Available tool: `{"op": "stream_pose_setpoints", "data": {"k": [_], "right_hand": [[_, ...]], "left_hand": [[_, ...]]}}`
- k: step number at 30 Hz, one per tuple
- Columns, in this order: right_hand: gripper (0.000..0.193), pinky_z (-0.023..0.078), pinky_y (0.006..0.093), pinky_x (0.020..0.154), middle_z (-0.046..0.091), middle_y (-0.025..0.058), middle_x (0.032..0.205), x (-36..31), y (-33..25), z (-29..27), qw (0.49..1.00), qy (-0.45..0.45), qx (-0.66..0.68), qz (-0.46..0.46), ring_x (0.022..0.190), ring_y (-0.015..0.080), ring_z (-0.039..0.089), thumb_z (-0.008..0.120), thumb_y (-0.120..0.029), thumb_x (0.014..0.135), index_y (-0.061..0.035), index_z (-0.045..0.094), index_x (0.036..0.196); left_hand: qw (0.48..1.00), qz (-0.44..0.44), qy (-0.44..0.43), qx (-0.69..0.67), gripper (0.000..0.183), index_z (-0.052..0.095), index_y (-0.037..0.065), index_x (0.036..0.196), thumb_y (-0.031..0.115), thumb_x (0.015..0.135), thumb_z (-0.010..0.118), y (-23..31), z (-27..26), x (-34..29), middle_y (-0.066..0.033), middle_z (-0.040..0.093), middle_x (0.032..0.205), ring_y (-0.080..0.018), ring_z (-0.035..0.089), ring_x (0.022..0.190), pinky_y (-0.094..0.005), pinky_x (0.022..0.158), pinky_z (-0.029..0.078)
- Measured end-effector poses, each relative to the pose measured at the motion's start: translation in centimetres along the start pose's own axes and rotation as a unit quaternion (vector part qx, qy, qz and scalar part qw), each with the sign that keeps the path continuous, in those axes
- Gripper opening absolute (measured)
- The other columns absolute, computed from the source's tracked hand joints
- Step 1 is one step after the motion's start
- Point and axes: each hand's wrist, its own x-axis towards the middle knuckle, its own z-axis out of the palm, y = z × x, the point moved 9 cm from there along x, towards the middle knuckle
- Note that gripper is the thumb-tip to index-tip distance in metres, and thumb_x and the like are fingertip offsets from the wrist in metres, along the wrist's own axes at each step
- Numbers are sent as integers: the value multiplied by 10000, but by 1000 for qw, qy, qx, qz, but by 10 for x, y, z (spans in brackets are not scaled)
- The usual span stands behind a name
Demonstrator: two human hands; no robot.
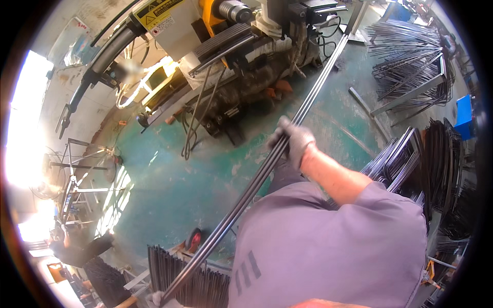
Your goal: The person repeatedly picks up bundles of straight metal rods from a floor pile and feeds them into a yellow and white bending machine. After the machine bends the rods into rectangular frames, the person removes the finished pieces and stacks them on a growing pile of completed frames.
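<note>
A bundle of long, thin metal rods (237, 205) slants across the view, from the machine's right side at the top down to the lower left. My right hand (294, 142), in a grey glove, is closed around the rods near their middle, in front of my body. At the lower edge my left hand (165, 301), gloved too, is wrapped about the rods' near end. The frame's edge cuts that hand off, so only part of its fingers shows. Whether the rods are solid or hollow I cannot tell.
A large machine (241, 87) with a white and orange housing stands ahead. Stacks of rods (405, 56) and bent dark bars (440, 164) lie to the right. Upright rods fill a wheeled cart (213, 266) at the lower left. Another person (82, 249) is beyond it.
</note>
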Motion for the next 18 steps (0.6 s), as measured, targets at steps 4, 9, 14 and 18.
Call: {"op": "stream_pose_setpoints", "data": {"k": [4,9,14,18], "right_hand": [[224,539,408,623,500,13,678,57,-106,1,995,8,52,-87,598,188,542,570,-272,996,-80,532,886],[291,587,432,663,557,47,707,128,-228,8,986,-12,17,-165,633,223,614,534,-330,1005,-71,523,873],[262,543,448,861,668,132,1048,147,-254,48,985,-138,27,-102,921,295,668,551,-188,980,13,550,1147],[275,580,455,858,676,133,1059,147,-249,89,979,-173,-22,-108,951,306,686,583,-37,937,17,545,1204]], "left_hand": [[991,17,46,126,183,543,36,1138,122,985,491,-44,-4,42,-65,531,982,-187,530,919,-353,886,445],[988,-1,63,142,166,486,-41,1068,87,970,528,-143,52,101,-89,491,913,-238,520,908,-398,931,444],[980,-52,54,183,234,569,-61,1087,149,988,538,-243,52,165,-121,630,976,-274,586,1009,-401,987,457],[974,-106,87,180,292,587,-77,1111,184,988,543,-318,61,203,-162,647,1047,-292,598,1050,-413,1013,455]]}}
